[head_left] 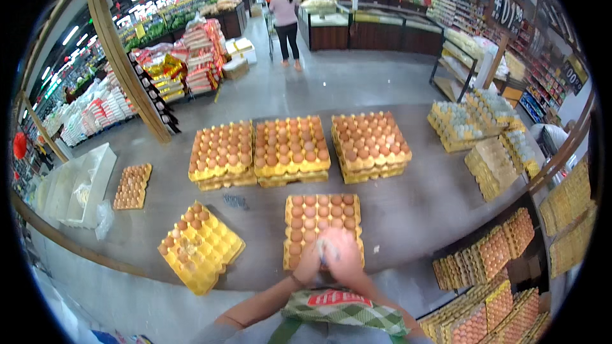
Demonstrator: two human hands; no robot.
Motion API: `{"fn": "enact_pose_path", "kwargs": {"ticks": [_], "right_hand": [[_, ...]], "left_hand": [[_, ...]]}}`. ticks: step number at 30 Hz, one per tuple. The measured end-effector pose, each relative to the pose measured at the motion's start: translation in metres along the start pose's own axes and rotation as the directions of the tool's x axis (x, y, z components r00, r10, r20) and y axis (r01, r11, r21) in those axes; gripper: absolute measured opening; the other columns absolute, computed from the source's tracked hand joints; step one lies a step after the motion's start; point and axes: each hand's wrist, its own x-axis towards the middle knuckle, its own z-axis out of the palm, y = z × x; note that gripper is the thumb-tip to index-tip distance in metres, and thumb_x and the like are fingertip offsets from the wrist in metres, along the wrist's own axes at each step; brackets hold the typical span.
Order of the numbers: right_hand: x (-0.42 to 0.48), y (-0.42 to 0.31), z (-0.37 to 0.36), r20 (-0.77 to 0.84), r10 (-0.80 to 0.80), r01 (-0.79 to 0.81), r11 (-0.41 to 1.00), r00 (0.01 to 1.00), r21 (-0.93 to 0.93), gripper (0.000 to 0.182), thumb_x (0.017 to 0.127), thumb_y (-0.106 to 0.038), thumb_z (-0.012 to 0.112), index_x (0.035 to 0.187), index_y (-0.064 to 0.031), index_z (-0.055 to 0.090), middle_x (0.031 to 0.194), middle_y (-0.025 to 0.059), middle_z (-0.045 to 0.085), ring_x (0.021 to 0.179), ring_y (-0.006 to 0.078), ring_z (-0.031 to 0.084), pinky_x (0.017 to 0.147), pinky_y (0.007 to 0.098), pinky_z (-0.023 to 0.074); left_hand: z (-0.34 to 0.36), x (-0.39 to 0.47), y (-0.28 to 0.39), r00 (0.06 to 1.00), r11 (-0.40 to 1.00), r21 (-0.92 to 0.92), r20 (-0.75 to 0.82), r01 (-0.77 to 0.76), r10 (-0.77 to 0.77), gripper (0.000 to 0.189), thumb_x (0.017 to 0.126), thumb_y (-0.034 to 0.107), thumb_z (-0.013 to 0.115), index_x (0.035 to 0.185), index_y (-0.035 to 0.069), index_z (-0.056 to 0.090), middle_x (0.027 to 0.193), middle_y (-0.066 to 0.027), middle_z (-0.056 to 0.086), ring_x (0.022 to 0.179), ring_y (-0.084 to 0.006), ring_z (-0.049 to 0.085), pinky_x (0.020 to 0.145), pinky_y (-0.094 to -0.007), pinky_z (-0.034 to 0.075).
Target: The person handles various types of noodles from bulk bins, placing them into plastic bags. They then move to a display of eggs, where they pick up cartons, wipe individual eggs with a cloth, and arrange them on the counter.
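Observation:
My left hand (pixel 310 259) and my right hand (pixel 342 254) are close together above the near edge of a full tray of brown eggs (pixel 310 212). Between them is a crumpled whitish cloth or tissue (pixel 328 247), blurred, that both hands grip. They hide several eggs in the tray's lower right. To the left, a yellow pulp egg tray (pixel 217 243) lies askew. Brown eggs fill its upper left part, some cups look soiled with broken egg, and the others hold no eggs.
Stacked trays of brown eggs (pixel 292 145) line the table's far side. A dark mesh scrap (pixel 235 201) lies before them. Pale eggs (pixel 473 114) stand at right, a white bin (pixel 91 186) at left. Upright egg trays (pixel 492 253) fill the lower right. A person (pixel 285 16) stands beyond.

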Motion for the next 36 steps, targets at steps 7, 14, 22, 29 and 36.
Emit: {"fn": "enact_pose_path", "kwargs": {"ticks": [7, 14, 22, 29, 36], "right_hand": [[-0.005, 0.057, 0.016, -0.015, 0.496, -0.362, 0.653, 0.868, 0.666, 0.027, 0.098, -0.012, 0.057, 0.122, -0.0018, 0.063, 0.106, 0.0079, 0.069, 0.094, 0.0155, 0.064, 0.085, 0.0309, 0.0525], [0.006, -0.004, 0.0, -0.285, 0.188, -0.093, 0.944, 0.94, 0.315, 0.029, 0.095, -0.011, 0.058, 0.122, -0.0024, 0.063, 0.121, 0.0143, 0.065, 0.108, 0.025, 0.062, 0.096, 0.0374, 0.0484], [0.012, -0.003, 0.015, -0.091, 0.187, -0.125, 0.88, 0.978, 0.458, 0.037, 0.087, -0.009, 0.063, 0.123, -0.0006, 0.061, 0.131, 0.0207, 0.056, 0.119, 0.0402, 0.055, 0.104, 0.0451, 0.0429], [-0.015, -0.005, 0.025, 0.005, 0.002, -0.001, 1.0, 1.0, -0.022, 0.039, 0.088, -0.005, 0.056, 0.127, -0.0011, 0.061, 0.132, 0.0232, 0.057, 0.123, 0.0404, 0.055, 0.106, 0.0433, 0.0434], [-0.046, 0.068, 0.023, -0.024, 0.527, -0.448, 0.746, 0.85, 0.493, 0.025, 0.098, -0.014, 0.056, 0.118, 0.0004, 0.063, 0.108, 0.0116, 0.065, 0.101, 0.0205, 0.063, 0.092, 0.034, 0.0487]], "left_hand": [[-0.046, 0.073, 0.09, 0.636, -0.016, -0.889, 0.34, 0.458, -0.692, 0.041, 0.108, 0.042, 0.042, 0.106, 0.006, 0.06, 0.086, -0.0046, 0.063, 0.063, -0.0096, 0.056, 0.044, -0.0191, 0.039], [-0.064, 0.067, 0.053, 0.742, -0.122, -0.883, 0.449, 0.453, -0.498, 0.047, 0.109, 0.047, 0.039, 0.103, 0.005, 0.059, 0.085, -0.0064, 0.063, 0.051, -0.008, 0.047, 0.039, -0.0203, 0.035], [-0.05, 0.036, 0.07, 0.732, 0.596, -0.446, 0.251, 0.668, -0.633, 0.046, 0.109, 0.046, 0.038, 0.097, 0.009, 0.063, 0.071, 0.0028, 0.059, 0.048, -0.0054, 0.046, 0.042, -0.0206, 0.033], [-0.047, 0.009, 0.065, 0.648, 0.53, -0.407, 0.246, 0.744, -0.721, 0.037, 0.108, 0.046, 0.04, 0.11, 0.012, 0.055, 0.069, 0.0027, 0.048, 0.05, -0.004, 0.042, 0.044, -0.021, 0.033], [-0.044, -0.056, 0.029, 0.896, 0.907, -0.131, 0.265, 0.4, -0.357, 0.039, 0.099, 0.021, 0.061, 0.136, 0.011, 0.05, 0.1, -0.0094, 0.057, 0.085, -0.0206, 0.059, 0.072, -0.0316, 0.048]]}}
